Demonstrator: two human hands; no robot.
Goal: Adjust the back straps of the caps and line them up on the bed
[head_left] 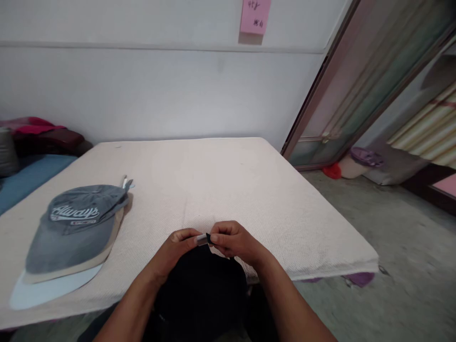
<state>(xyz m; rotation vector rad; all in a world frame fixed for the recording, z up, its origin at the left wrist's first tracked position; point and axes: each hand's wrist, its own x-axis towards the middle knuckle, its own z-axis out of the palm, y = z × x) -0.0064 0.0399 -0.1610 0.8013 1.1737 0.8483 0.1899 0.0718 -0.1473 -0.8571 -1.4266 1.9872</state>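
A black cap point(206, 289) is held close to my body, just over the near edge of the table. Between the thumb and fingers of my left hand point(181, 244) is a small silver metal buckle point(202, 239) at the cap's back. My right hand point(230, 241) pinches the end of a black strap point(209, 238) right beside the buckle. Both hands are closed, with their fingertips almost meeting. Further left on the table lies a stack of caps; the top one is a grey cap point(78, 223) with white lettering, above a beige brim and a light blue brim point(53, 287).
The table point(213, 185) has a pale, textured cover and stands against a white wall. A pink note point(255, 16) hangs on the wall. At the right are a sliding door point(331, 99), a bin with a purple liner point(365, 159) and a red item point(332, 170) on the floor.
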